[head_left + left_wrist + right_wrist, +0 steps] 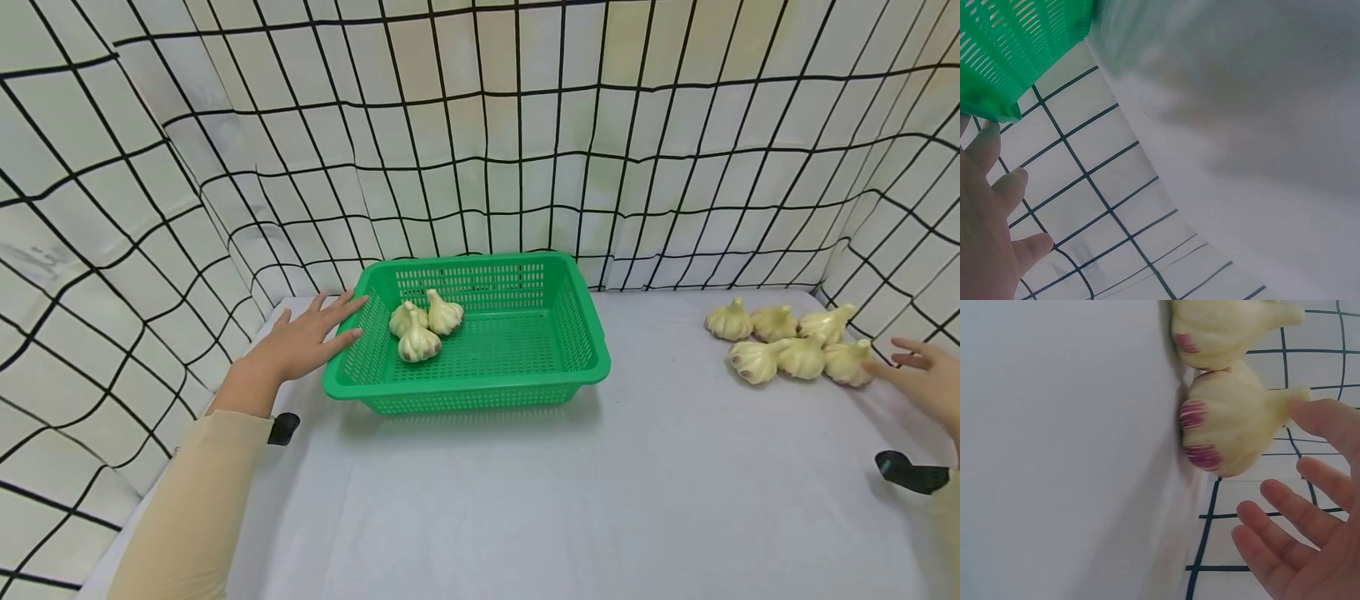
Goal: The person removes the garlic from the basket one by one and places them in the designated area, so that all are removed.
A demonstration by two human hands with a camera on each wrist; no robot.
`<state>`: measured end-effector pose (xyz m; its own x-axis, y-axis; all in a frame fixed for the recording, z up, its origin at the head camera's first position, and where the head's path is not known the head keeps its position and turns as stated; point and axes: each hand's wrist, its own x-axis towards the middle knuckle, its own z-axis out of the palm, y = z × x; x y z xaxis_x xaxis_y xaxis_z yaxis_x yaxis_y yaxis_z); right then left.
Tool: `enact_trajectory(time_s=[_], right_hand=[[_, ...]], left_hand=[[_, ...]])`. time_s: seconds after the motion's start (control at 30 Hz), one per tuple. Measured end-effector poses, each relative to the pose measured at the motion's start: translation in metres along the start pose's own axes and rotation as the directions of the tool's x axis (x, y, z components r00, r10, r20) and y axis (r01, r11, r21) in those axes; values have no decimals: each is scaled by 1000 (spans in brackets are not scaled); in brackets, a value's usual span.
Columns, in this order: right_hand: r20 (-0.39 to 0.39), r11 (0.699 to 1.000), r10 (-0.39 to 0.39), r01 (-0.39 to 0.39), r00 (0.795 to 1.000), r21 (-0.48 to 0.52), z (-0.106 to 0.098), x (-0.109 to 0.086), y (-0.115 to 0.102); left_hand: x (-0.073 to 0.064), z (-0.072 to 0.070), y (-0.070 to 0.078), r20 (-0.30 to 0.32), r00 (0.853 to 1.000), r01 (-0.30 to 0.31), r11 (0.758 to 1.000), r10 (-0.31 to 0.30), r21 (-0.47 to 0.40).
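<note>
Green plastic: rectangular slotted basket [465, 390], long axis left to right, just right of the left hand [303, 337]. Left hand: fingers extended, gripping nothing, tips at the basket's left rim. Inside, toward that hand: three garlic bulbs [418, 345]. Right hand [930, 379]: fingers parted, nothing gripped, thumb at the neck of the nearest bulb [846, 367], contact uncertain. Nearest bulb: on white cloth [465, 500], just left of the right hand, long axis slanting, neck pointing away and rightward. Farther left: five more garlic bulbs [801, 360], clustered.
</note>
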<state>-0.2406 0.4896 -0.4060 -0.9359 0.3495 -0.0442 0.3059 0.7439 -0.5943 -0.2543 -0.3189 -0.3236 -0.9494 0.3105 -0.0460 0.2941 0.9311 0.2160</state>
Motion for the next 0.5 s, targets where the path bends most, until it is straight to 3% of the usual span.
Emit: enact_trajectory(time_s=[0.23,0.5], right_hand=[[-92,998,-53,52,994,-21,8,53,49],[-99,991,-130,125,987,-48,4,68,46]], left_hand=[[0,1,0,-1,1000,0,1000,0,-2],[0,1,-1,0,1000,1,1000,-1,-2]])
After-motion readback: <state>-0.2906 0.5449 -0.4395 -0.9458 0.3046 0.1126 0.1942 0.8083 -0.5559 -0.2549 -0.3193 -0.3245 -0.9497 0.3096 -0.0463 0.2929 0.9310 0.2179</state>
